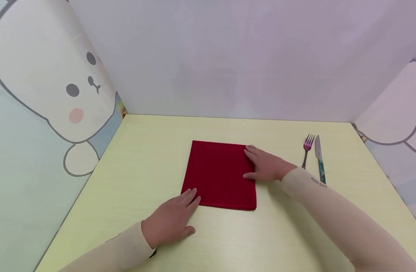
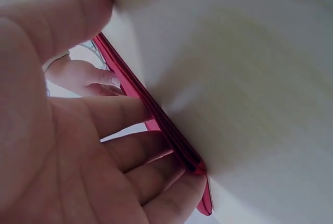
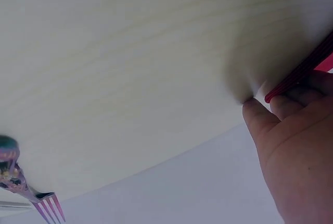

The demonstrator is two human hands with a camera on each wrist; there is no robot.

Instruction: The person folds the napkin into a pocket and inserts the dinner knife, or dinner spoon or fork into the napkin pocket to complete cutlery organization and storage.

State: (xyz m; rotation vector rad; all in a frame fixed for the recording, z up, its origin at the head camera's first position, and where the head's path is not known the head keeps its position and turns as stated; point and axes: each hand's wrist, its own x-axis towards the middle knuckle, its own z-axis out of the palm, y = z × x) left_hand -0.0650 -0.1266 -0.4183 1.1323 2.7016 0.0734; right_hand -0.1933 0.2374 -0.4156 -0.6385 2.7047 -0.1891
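As the red cloth lies flat on the worktop, left hand and right hand touch diagonally opposite corners, fingers extended, where light, even pressure should best smooth it.

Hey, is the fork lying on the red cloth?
No, the head view shows the fork on the table beside the knife, to the right of the red cloth.

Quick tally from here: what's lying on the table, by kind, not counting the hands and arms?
Folded red cloth: 1
Fork: 1
Knife: 1
Total: 3
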